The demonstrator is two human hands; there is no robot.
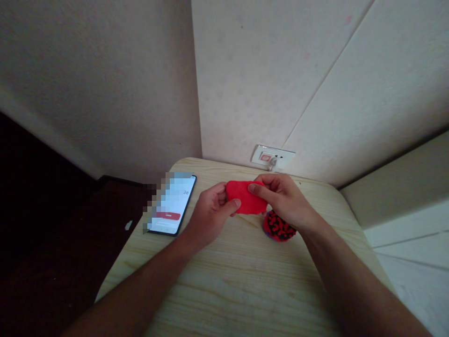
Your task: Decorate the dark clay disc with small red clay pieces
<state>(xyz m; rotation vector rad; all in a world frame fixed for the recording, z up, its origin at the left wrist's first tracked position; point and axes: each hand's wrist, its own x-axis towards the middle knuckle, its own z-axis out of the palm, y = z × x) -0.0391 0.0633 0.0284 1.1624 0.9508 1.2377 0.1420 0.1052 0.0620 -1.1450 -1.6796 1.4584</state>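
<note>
Both my hands hold a flat red lump of soft material (245,199) above a light wooden table (238,281). My left hand (210,215) pinches its left end between thumb and fingers. From the other side, my right hand (284,199) grips its top right edge, fingers curled over it. A round red and black patterned piece (278,227) lies on the table just under my right hand, partly hidden by the wrist.
A phone (173,203) with a lit screen lies at the table's left edge. A white wall socket (271,157) with a red switch sits on the wall behind the table. Dark floor drops away to the left; a pale surface lies right.
</note>
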